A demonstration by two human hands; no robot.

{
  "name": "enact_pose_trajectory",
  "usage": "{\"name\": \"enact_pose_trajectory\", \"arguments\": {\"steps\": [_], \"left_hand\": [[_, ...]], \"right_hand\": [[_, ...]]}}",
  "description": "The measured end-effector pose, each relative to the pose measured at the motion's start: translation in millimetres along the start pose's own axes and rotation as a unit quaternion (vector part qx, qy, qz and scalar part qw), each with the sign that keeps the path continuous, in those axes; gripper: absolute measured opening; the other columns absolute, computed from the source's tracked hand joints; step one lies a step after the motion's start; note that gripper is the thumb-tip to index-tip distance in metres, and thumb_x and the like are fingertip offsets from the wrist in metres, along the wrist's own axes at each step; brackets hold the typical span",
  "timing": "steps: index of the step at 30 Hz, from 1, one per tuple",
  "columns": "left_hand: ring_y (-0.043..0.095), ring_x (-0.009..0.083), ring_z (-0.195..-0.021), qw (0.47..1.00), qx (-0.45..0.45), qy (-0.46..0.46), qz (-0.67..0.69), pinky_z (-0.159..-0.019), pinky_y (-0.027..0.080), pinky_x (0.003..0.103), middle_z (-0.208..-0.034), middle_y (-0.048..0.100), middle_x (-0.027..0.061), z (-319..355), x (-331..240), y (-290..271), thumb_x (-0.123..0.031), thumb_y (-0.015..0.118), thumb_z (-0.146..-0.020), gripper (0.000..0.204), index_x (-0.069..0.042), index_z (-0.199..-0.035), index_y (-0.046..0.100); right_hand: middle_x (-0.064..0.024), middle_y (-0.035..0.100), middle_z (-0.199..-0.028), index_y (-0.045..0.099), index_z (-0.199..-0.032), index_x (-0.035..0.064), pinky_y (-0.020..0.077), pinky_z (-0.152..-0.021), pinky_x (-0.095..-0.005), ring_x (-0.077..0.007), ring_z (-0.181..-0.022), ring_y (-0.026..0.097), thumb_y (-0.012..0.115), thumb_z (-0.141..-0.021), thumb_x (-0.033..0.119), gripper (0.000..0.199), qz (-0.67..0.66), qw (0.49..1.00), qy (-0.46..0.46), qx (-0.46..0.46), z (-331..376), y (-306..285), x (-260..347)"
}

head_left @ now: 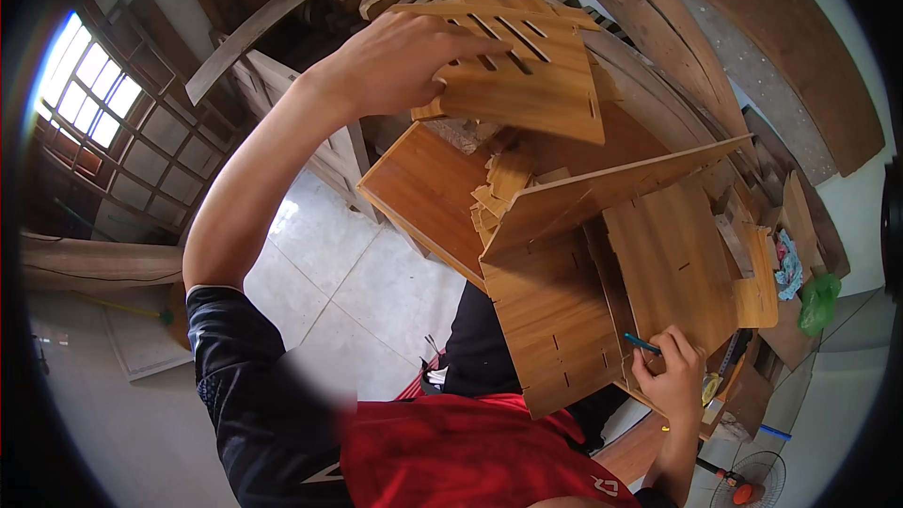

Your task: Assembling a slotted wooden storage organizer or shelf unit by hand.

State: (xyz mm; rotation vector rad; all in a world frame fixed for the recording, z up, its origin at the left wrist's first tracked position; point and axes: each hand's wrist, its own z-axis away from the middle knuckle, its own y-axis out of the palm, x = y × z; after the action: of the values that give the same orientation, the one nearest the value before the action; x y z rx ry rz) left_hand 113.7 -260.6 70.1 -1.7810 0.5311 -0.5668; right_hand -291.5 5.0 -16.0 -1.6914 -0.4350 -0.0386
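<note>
My left hand point(400, 61) is raised high and grips a flat wooden panel with several slots point(531, 66) by its left edge. Below it stands a partly assembled wooden box of slotted brown panels point(564, 310), tilted against my lap. My right hand point(670, 372) rests on the lower right side of that box and holds a thin teal pen or tool point(642, 343) between its fingers. Small loose wooden pieces point(494, 198) lie in a heap behind the box on a wide brown board point(423, 188).
Long planks and curved boards point(658, 28) lean around the back and right. A window point(99, 94) is at the left. A green bag point(818, 301) and a cloth point(788, 268) lie at the right. A small fan point(757, 480) stands at the lower right. Grey floor tiles point(339, 292) lie below.
</note>
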Motion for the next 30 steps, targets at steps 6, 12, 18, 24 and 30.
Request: {"name": "enact_pose_trajectory", "arguments": {"steps": [6,12,18,24,30], "left_hand": [[0.061,0.0256,-0.128,0.993,0.036,0.049,0.099,-0.117,0.045,0.042,-0.138,0.066,0.0082,11.4,8.8,1.5,-0.005,0.072,-0.081,0.067,-0.020,-0.145,0.059],[0.054,0.0268,-0.137,0.964,0.103,0.098,0.224,-0.118,0.041,0.042,-0.148,0.059,0.0102,16.9,24.1,-5.2,-0.004,0.071,-0.075,0.075,-0.012,-0.148,0.055],[0.060,0.0256,-0.129,0.962,-0.017,0.021,0.273,-0.113,0.044,0.040,-0.146,0.061,0.0100,41.4,17.4,-6.9,-0.026,0.064,-0.100,0.043,-0.013,-0.141,0.063],[0.061,0.0267,-0.127,0.944,-0.203,-0.055,0.253,-0.110,0.046,0.039,-0.144,0.062,0.0109,90.7,-2.2,-16.6,-0.028,0.064,-0.102,0.039,-0.009,-0.136,0.065],[0.064,0.0218,-0.120,0.891,-0.320,-0.103,0.307,-0.105,0.049,0.038,-0.132,0.069,0.0097,150.9,-49.2,4.3,-0.015,0.069,-0.097,0.034,-0.004,-0.129,0.066]], "right_hand": [[-0.0054,0.058,-0.078,0.060,-0.080,0.0069,0.0482,-0.055,-0.0423,-0.0303,-0.061,0.063,0.078,-0.075,0.010,0.019,0.010,1.000,-0.014,-0.021,5.7,2.8,-3.8],[-0.0079,0.058,-0.083,0.059,-0.081,0.0065,0.0459,-0.058,-0.0447,-0.0343,-0.067,0.063,0.076,-0.076,0.010,0.019,0.041,0.999,-0.002,-0.017,9.0,-2.0,1.9],[-0.0069,0.058,-0.084,0.057,-0.084,0.0067,0.0476,-0.058,-0.0450,-0.0328,-0.067,0.063,0.076,-0.080,0.011,0.019,0.006,0.999,-0.011,-0.030,13.5,-0.2,1.3],[-0.0050,0.058,-0.082,0.057,-0.083,0.0057,0.0481,-0.057,-0.0423,-0.0279,-0.064,0.065,0.078,-0.083,0.015,0.023,0.036,0.995,-0.037,-0.090,23.6,-3.1,22.5],[-0.0051,0.058,-0.082,0.061,-0.085,0.0053,0.0480,-0.057,-0.0400,-0.0273,-0.065,0.064,0.080,-0.083,0.017,0.023,-0.004,0.982,-0.084,-0.170,44.4,-4.4,44.3]]}}
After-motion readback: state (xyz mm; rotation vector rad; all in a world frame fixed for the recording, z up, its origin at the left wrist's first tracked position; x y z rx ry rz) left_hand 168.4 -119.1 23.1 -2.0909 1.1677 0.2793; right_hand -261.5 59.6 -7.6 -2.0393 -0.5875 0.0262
